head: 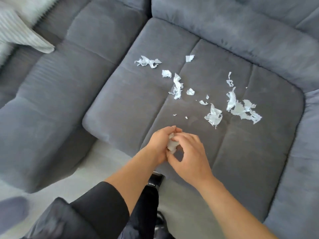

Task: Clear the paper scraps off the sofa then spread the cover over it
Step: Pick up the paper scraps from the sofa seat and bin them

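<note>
A grey sofa [233, 152] fills most of the view, its large square seat cushion in the middle and a second section running off toward 9 o'clock. At 10 o'clock a pale ribbed cloth [20, 33] lies draped over the sofa's far corner, well apart from the hands. A strip of light floor [96, 169] shows between the two sofa sections at 7 o'clock, with dark trousers and a shoe at 6 o'clock.

White paper scraps [241, 107] are strewn across the cushion from 12 to 2 o'clock of the hands: a torn cluster far out at 12 o'clock, a long shred nearer, a few tiny bits just beyond the fingertips, and the largest heap at 2 o'clock. Nothing lies between the hands and these pieces.

Both hands meet at the cushion's front edge. The left hand [159, 144] is cupped, its fingers curled around a crumpled wad of paper [171, 145]. The right hand [189, 157] presses against it from 3 o'clock, its fingers bent and pinching the same wad.
</note>
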A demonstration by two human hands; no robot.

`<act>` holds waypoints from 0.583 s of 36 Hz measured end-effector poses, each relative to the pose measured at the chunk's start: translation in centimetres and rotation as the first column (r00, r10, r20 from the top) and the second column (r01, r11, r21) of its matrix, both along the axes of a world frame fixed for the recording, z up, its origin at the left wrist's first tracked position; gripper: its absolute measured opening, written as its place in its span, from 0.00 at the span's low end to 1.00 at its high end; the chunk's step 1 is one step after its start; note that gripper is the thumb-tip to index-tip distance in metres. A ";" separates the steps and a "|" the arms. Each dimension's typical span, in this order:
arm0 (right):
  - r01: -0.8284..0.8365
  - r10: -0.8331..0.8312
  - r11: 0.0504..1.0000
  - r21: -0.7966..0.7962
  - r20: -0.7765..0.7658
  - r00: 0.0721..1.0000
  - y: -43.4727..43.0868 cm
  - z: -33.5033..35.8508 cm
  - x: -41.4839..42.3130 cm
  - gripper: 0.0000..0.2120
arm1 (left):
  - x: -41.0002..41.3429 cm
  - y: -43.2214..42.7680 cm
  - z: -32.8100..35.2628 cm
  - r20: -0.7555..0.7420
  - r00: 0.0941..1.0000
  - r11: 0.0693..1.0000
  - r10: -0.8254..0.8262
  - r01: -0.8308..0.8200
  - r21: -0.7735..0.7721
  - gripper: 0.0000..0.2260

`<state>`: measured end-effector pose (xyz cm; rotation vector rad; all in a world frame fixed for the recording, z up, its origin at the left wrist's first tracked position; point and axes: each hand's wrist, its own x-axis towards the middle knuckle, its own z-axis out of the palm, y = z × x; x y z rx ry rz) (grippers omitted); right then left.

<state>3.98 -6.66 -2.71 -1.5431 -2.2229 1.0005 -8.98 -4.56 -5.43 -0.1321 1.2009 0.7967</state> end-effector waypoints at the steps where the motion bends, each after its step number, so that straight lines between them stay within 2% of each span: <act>1: -0.049 0.049 0.998 0.028 0.008 0.999 -0.6 0.8 -0.9 0.18 | -1.2 -1.3 0.7 0.026 0.999 0.999 0.045 -0.045 0.010 0.10; 5: -0.255 0.234 0.953 0.162 0.137 0.963 -3.9 3.7 -4.5 0.17 | -5.3 -7.0 4.0 0.101 0.979 0.981 0.177 -0.184 0.060 0.11; 11: -0.503 0.478 0.828 0.249 0.158 0.864 -11.5 6.9 -12.9 0.18 | -12.8 -19.1 8.3 0.140 0.906 0.906 0.400 -0.414 0.088 0.13; 14: -0.572 0.567 0.760 0.308 0.115 0.816 -15.7 7.3 -19.0 0.16 | -17.9 -25.2 9.9 0.172 0.859 0.852 0.483 -0.506 0.137 0.13; 17: -0.654 0.678 0.686 0.320 0.048 0.734 -22.2 8.4 -27.5 0.12 | -25.1 -33.2 11.1 0.143 0.782 0.762 0.606 -0.623 0.176 0.12; 21: -0.687 0.713 0.688 0.231 -0.041 0.700 -29.1 9.5 -37.1 0.11 | -32.9 -41.8 13.4 0.093 0.714 0.679 0.694 -0.692 0.246 0.13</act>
